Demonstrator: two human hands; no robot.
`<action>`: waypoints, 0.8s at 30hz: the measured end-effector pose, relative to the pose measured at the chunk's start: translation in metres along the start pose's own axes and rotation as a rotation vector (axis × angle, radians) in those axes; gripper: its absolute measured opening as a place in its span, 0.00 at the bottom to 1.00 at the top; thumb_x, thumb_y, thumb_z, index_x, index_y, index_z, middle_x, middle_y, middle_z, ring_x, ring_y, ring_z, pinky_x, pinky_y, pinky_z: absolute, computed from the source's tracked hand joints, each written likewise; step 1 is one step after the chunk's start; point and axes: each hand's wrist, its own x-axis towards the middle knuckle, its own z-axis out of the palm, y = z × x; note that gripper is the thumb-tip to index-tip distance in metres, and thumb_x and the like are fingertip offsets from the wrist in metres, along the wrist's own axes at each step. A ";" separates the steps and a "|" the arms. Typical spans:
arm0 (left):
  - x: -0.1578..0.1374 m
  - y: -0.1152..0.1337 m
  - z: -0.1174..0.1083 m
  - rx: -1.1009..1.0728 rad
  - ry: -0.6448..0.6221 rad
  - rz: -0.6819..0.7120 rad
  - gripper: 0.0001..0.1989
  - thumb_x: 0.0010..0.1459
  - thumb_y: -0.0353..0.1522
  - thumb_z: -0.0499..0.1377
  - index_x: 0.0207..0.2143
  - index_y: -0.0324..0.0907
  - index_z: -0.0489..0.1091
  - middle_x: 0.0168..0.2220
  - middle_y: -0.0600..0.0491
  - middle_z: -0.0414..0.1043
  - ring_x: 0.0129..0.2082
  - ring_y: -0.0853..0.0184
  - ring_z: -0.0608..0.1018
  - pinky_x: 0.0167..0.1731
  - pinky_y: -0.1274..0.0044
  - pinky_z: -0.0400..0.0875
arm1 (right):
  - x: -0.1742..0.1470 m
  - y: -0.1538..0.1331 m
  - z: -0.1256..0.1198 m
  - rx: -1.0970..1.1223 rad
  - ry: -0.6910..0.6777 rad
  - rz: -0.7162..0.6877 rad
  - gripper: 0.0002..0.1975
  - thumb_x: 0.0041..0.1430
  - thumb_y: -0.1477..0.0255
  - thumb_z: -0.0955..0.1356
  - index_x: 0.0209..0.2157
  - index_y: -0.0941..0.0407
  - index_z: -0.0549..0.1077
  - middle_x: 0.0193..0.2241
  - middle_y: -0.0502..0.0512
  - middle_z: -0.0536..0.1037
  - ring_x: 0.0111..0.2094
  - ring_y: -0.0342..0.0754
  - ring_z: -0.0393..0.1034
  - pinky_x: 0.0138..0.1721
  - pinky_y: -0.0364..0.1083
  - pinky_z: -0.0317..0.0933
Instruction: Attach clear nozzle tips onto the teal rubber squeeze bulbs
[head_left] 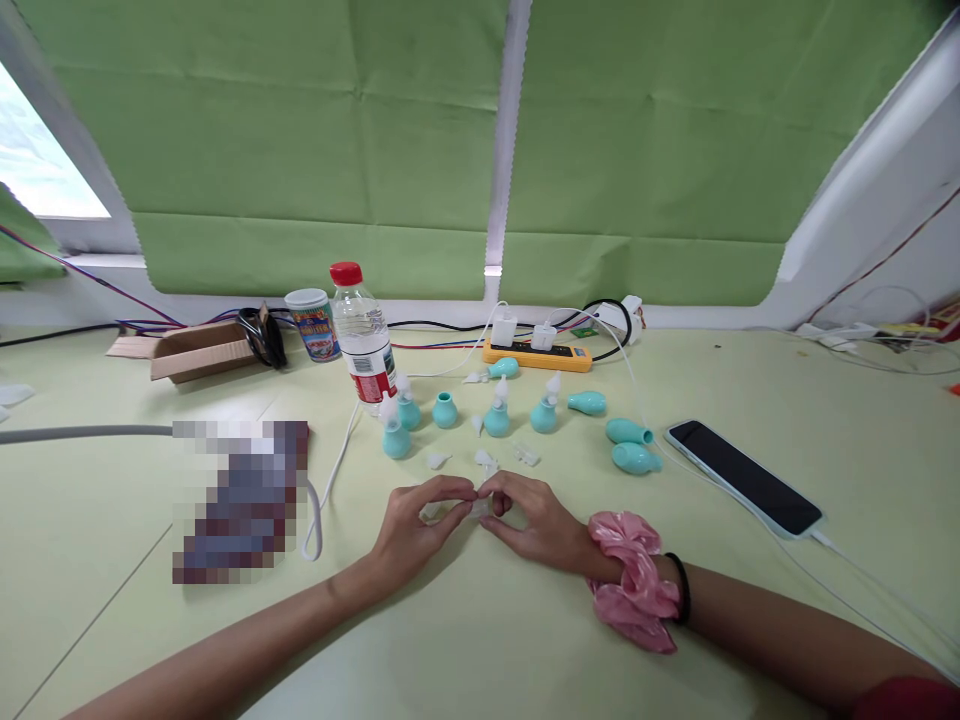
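Left hand (424, 518) and right hand (529, 515); shared pinch grip on a translucent piece (480, 508); teal bulbs (496, 421) beyond.

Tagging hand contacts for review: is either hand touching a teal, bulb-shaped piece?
No, the left hand and right hand meet at a small translucent piece, apart from the teal, bulb-shaped pieces.

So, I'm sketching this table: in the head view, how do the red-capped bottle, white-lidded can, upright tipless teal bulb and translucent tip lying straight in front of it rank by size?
1. Red-capped bottle
2. White-lidded can
3. Tipless teal bulb
4. Translucent tip, though nearer
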 end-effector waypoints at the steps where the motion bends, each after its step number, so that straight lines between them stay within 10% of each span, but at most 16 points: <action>1: 0.000 0.000 0.000 -0.002 -0.004 -0.003 0.04 0.50 0.29 0.56 0.31 0.42 0.68 0.30 0.55 0.74 0.29 0.70 0.76 0.31 0.80 0.71 | 0.000 0.000 0.000 0.001 -0.002 -0.002 0.09 0.50 0.76 0.63 0.36 0.57 0.63 0.27 0.51 0.67 0.25 0.41 0.61 0.28 0.40 0.59; 24: 0.001 0.004 -0.001 0.098 -0.049 0.032 0.04 0.51 0.29 0.54 0.31 0.41 0.66 0.28 0.54 0.70 0.29 0.71 0.73 0.28 0.81 0.68 | 0.001 0.000 -0.002 0.014 -0.027 -0.020 0.06 0.51 0.75 0.63 0.34 0.58 0.64 0.28 0.52 0.68 0.26 0.40 0.61 0.28 0.40 0.59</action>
